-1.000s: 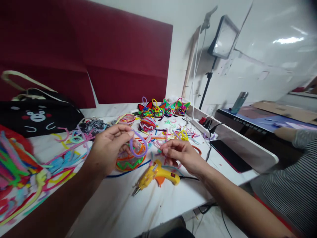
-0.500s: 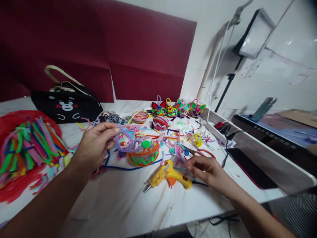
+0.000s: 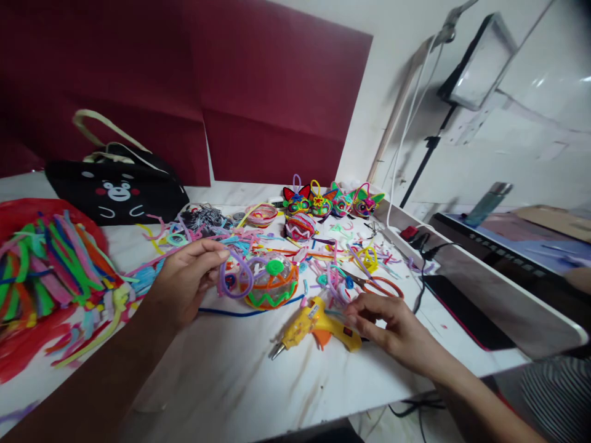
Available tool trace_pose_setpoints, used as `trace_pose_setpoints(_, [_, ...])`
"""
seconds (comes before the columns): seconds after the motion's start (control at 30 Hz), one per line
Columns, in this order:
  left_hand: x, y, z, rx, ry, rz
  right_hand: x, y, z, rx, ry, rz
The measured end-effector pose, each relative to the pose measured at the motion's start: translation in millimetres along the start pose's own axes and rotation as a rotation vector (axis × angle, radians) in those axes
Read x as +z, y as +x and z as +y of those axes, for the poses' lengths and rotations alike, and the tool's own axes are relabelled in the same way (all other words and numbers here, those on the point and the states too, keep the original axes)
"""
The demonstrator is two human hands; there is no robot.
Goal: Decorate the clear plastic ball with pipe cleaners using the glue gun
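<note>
My left hand (image 3: 196,277) pinches a purple pipe cleaner (image 3: 237,271) bent into a loop, raised over the table. Just right of the loop sits a clear ball (image 3: 272,280) trimmed with orange and green pipe cleaners, partly covered by it. My right hand (image 3: 388,323) has its thumb and fingers together beside the handle of a yellow hot glue gun (image 3: 307,323); what they hold, if anything, I cannot make out. The glue gun lies on its side, nozzle toward the lower left. Orange-handled scissors (image 3: 378,286) rest behind my right hand.
Several finished pipe-cleaner animal heads (image 3: 341,203) line the back. Pipe-cleaner scraps (image 3: 332,274) litter the middle. At left, a red bag (image 3: 28,351) bears bundled pipe cleaners, near a black bag (image 3: 117,194). A phone (image 3: 466,314) and a raised ledge (image 3: 498,298) lie right.
My left hand has dropped slightly, and the purple loop has shifted right and turned, looking narrower. My right hand keeps nearly the same place. The view has shifted a little.
</note>
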State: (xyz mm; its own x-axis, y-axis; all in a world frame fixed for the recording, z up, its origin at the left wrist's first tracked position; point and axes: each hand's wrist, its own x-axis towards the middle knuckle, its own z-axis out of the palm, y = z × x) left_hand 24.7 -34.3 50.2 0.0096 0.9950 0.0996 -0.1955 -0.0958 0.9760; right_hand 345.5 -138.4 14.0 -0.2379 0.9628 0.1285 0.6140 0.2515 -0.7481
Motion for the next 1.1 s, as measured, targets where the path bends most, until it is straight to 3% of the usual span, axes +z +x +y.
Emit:
trace_pose_setpoints(0.5, [30.7,-31,-3,-0.069,0.028,-0.079,23,-8,-37,-0.072,0.213,-0.022])
trace_pose_setpoints(0.87, [60.9,-70,-15,-0.139,0.154,-0.085,48,-12,-53,0.001,0.686,-0.046])
trace_pose_setpoints(1.0, [63.9,-73,-20,-0.137,0.183,-0.106,38,-13,-48,-0.032,0.588,0.026])
trace_pose_setpoints(1.1, [62.4,-68,-21,-0.124,0.224,-0.109,18,-16,-31,-0.081,0.356,0.142])
